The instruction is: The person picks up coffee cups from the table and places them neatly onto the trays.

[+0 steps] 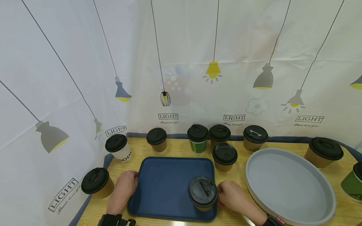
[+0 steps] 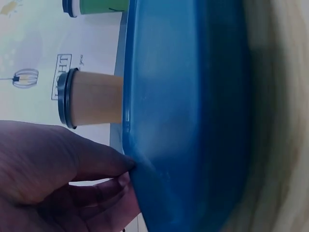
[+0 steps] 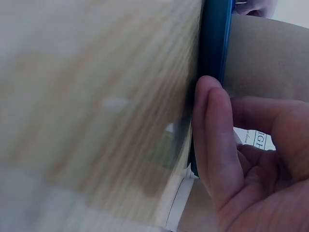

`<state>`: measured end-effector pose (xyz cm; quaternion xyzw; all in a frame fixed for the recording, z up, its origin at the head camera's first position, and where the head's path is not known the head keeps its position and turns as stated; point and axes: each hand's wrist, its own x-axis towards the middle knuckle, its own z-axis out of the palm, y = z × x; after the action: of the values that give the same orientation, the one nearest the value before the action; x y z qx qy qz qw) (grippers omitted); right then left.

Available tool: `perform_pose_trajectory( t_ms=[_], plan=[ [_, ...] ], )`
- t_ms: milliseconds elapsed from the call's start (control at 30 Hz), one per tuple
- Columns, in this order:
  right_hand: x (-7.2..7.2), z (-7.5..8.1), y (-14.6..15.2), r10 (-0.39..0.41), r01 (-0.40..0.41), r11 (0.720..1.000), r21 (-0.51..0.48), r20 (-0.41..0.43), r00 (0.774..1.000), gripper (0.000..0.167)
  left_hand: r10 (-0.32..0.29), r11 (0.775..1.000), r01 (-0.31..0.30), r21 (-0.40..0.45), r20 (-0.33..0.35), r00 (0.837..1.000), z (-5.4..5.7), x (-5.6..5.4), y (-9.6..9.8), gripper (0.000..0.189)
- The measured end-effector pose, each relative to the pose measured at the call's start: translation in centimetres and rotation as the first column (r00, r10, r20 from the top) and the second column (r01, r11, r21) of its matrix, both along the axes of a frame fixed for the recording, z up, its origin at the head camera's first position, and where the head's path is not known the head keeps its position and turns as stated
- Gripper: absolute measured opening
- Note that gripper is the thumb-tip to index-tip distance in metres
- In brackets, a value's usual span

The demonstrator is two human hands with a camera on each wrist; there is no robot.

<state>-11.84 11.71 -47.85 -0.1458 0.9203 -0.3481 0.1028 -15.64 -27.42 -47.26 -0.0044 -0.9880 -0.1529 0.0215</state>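
A blue rectangular tray (image 1: 164, 185) is in the middle of the head view, between both hands. My left hand (image 1: 125, 183) pinches its left edge; the left wrist view shows the thumb at the rim (image 2: 129, 140). On the opposite side my right hand (image 1: 232, 196) grips the right edge, thumb above and fingertips (image 3: 219, 104) under the rim. Near the tray's front right corner stands an upright brown paper cup with a black lid (image 1: 203, 191), close to my right hand. Its brown wall (image 3: 270, 58) fills the upper right of the right wrist view.
Behind the tray are several lidded cups, among them a green one (image 1: 198, 146) and a brown one (image 1: 224, 168) close to the tray's corner. At left stand a white cup (image 1: 123, 153) and another brown cup (image 1: 106, 190). A round grey tray (image 1: 291, 185) lies at right.
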Motion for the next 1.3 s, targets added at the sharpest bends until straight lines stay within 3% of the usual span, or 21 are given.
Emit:
perform_pose_trajectory(
  t_ms=[267, 533, 733, 1067, 1200, 1300],
  plan=[
    [1.3, 0.4, 2.0, -0.062, 0.064, 0.998, -0.014, 0.119, 0.991, 0.026, -0.039, 0.999, 0.038, 0.020, 0.036, 0.999, 0.5, -0.1, 1.9, 0.021],
    [1.7, 0.0, 3.1, -0.151, 0.148, 0.987, 0.062, 0.041, 0.988, 0.025, -0.048, 0.998, 0.044, 0.044, 0.080, 0.996, 0.5, -0.4, 3.5, 0.019],
    [1.9, 0.1, 3.9, -0.196, 0.186, 0.974, 0.128, 0.072, 0.978, 0.022, -0.048, 0.996, 0.041, 0.081, 0.088, 0.995, 0.2, -0.4, 4.5, 0.018],
    [1.8, -0.1, 4.9, -0.202, 0.188, 0.973, 0.131, 0.099, 0.974, 0.020, -0.055, 0.992, 0.045, 0.121, 0.077, 0.996, 0.0, -0.3, 4.9, 0.021],
    [1.6, -0.2, 5.0, -0.202, 0.186, 0.975, 0.122, 0.136, 0.970, 0.018, -0.021, 0.983, 0.018, 0.182, 0.018, 1.000, 0.7, 0.3, 4.5, 0.024],
    [1.5, -0.2, 5.0, -0.197, 0.181, 0.976, 0.122, 0.142, 0.970, 0.018, 0.008, 0.978, 0.022, 0.208, -0.143, 0.990, 1.3, 1.0, 4.0, 0.022]
  ],
)
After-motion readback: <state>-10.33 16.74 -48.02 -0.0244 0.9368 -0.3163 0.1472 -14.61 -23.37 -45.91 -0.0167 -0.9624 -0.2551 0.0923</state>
